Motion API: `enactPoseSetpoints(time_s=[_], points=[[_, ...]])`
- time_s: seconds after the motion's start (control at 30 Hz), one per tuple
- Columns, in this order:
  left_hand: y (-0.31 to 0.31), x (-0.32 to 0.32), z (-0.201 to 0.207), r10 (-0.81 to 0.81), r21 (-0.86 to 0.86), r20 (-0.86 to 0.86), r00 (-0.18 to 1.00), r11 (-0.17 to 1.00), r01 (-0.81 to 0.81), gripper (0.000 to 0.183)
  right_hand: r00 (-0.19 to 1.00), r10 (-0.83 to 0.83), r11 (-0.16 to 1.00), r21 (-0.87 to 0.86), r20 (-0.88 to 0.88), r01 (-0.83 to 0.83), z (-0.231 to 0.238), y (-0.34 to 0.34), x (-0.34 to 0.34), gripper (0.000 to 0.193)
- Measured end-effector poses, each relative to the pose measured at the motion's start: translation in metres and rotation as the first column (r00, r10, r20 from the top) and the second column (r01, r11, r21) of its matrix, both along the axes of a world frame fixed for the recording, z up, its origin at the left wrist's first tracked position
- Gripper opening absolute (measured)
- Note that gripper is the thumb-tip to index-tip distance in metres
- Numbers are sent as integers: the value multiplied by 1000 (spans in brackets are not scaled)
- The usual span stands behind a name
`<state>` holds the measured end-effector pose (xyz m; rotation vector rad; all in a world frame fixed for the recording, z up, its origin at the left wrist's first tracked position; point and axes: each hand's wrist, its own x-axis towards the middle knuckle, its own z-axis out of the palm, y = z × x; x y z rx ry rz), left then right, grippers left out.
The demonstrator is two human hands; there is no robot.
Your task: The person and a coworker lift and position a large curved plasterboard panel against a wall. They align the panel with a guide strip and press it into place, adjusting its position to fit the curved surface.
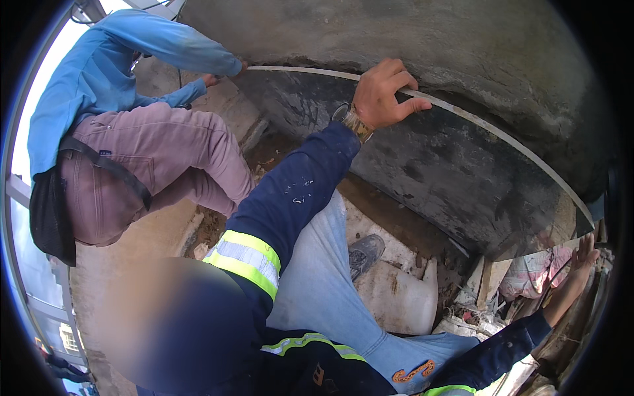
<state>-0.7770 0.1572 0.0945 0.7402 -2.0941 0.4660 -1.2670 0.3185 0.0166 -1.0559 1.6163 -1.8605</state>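
Observation:
A long dark panel (422,178) with a pale top edge stands on its side against a rough grey concrete surface (475,39). My left hand (386,96), with a watch at the wrist, is closed over the panel's top edge near its middle. The fingers curl over the far side and the thumb lies along the edge. My right hand (582,261) is at the panel's right end, fingers stretched out and nothing in them. Whether its palm presses on the panel I cannot tell.
At the left a co-worker in a blue shirt (86,86) bends over, one hand (243,67) at the panel's left end. Below the panel lie a dirty white slab-like piece (403,297) and a wood piece (489,284). A pinkish sack (531,274) and debris are at the right.

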Motion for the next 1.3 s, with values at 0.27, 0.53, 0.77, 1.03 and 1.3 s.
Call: enactPoseSetpoints(time_s=[0.27,0.53,0.77,1.03,1.3], points=[[-13,-41,18,-61,58,18,998,997,60,34,847,253,966,-172,467,-193,-155,-49,-84,67],[2,-2,0,58,209,-12,998,976,-54,38,875,228,968,-1,427,-251,-142,-58,10,85],[-2,-16,2,8,227,-10,1000,974,-6,45,813,252,967,-116,524,-225,-117,-36,16,84],[1,28,-10,70,201,-67,995,978,-55,48,849,368,929,-119,379,-350,-164,-82,14,88],[-2,8,-3,67,96,10,998,993,-68,43,820,-66,996,90,569,18,-203,-63,-80,66]])
